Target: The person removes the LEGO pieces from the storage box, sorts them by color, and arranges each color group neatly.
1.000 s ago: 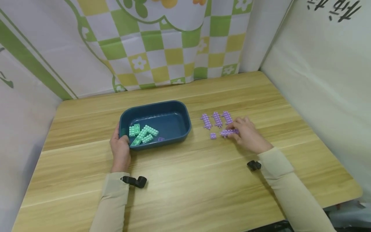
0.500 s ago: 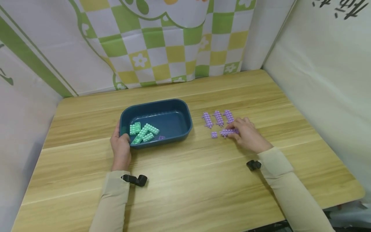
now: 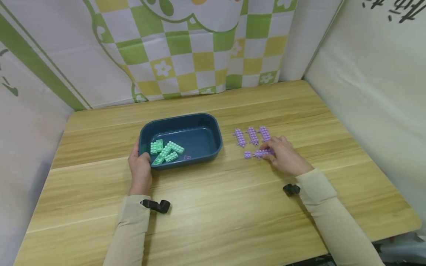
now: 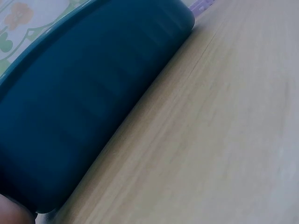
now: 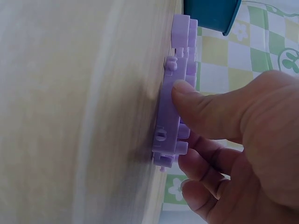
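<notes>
Edged slightly nearer the small purple brick (image 3: pixel 247 154), the long purple brick (image 5: pixel 168 109) seems to lie on the surface (image 3: pixel 216 207), pinched by the right grip (image 3: pixel 283 156): probably a fine placement adjustment. The left grip (image 3: pixel 140 171) holds the blue tray's (image 3: pixel 199 138) left end.

Site: a small screened-off booth; wider premises cannot be determined. A wood-grain table (image 3: pixel 213 207) is enclosed on three sides: checked, flower-printed cloth (image 3: pixel 206 61) behind it, pale left sheeting (image 3: pixel 33 122) and pale right sheeting (image 3: pixel 369 96) beside it, the latter bearing black lettering (image 3: pixel 406 10).
</notes>
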{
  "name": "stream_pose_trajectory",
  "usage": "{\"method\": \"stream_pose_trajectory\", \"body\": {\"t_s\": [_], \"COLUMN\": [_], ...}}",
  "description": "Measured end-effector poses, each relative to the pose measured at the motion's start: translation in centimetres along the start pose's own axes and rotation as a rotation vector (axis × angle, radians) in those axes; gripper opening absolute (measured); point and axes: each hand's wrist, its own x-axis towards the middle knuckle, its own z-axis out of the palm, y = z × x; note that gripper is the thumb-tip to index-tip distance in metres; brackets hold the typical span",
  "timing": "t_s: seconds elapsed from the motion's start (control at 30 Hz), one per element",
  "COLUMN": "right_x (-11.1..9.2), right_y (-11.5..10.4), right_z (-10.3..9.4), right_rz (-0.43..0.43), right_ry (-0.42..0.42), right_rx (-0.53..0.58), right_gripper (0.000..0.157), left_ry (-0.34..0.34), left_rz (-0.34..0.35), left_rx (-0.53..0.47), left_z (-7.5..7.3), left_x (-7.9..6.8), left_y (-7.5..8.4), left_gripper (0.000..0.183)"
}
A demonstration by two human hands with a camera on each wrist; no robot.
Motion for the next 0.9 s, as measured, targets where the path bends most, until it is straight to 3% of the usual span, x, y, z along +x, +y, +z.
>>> {"method": "stream_pose_trajectory", "body": {"t_s": [0.63,0.77,0.9], "right_x": [-0.8,-0.7,0.6], "right_y": [-0.1,-0.9,-3.0], "right_z": [-1.1,-2.4,-3.5], "right_rz": [0.013,-0.006,-0.078], "right_ry": [-0.012,0.03,0.081], "right_rx": [-0.003,0.023,0.025], "right_gripper": [0.037,0.038,0.037], "left_ry": [-0.021,-0.024,-0.017], "left_rz": [-0.012,-0.012,-0.016], "left_rx": [0.016,0.018,0.024], "left_z": [-0.1,0.0,-0.1], "left_x": [-0.2,-0.2,0.0], "left_y": [-0.1,0.0,0.0], "left_gripper": [0.08,0.08,0.08]}}
